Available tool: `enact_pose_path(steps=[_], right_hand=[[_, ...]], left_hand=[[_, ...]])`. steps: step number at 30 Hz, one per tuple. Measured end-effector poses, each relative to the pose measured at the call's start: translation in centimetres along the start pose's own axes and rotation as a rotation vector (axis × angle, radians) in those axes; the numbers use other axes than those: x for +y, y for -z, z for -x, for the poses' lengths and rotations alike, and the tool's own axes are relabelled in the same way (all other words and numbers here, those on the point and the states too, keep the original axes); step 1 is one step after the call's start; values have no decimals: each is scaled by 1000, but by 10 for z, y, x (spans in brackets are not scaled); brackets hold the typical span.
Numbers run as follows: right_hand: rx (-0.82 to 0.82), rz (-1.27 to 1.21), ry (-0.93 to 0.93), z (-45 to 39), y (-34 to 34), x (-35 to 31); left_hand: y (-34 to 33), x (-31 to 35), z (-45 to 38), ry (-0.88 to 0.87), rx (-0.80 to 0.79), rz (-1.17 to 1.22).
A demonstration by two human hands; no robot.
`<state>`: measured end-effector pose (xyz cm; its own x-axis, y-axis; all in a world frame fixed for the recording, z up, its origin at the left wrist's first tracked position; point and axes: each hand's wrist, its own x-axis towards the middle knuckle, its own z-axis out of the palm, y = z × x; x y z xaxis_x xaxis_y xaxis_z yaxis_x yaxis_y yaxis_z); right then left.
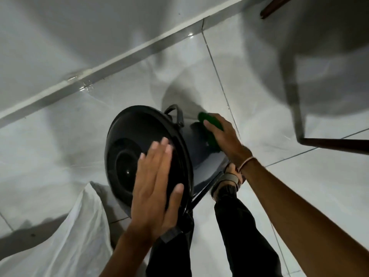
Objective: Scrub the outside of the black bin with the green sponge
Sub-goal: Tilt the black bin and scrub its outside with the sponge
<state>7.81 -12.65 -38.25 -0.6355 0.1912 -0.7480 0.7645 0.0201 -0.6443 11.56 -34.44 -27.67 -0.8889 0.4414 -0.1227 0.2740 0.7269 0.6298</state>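
The black bin [151, 144] stands on the white tiled floor [249, 80], tilted. The left hand [155, 188] lies flat and spread on its lid. The right hand [223, 134] presses the green sponge [209, 126] against the bin's outer side wall.

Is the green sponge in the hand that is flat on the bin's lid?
No, the left hand lies flat and empty on the black bin, while the right hand presses the green sponge on its side.
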Motion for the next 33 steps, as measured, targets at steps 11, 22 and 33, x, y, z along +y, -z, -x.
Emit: enact_pose_path(steps=[11, 22, 33], right_hand=[[246, 81, 2, -10, -17, 26], [-65, 117, 526, 94, -49, 4], [33, 76, 434, 75, -55, -29]], left_hand=[[29, -48, -12, 283, 80, 143], [24, -39, -12, 193, 10, 88], [16, -19, -24, 281, 69, 91]])
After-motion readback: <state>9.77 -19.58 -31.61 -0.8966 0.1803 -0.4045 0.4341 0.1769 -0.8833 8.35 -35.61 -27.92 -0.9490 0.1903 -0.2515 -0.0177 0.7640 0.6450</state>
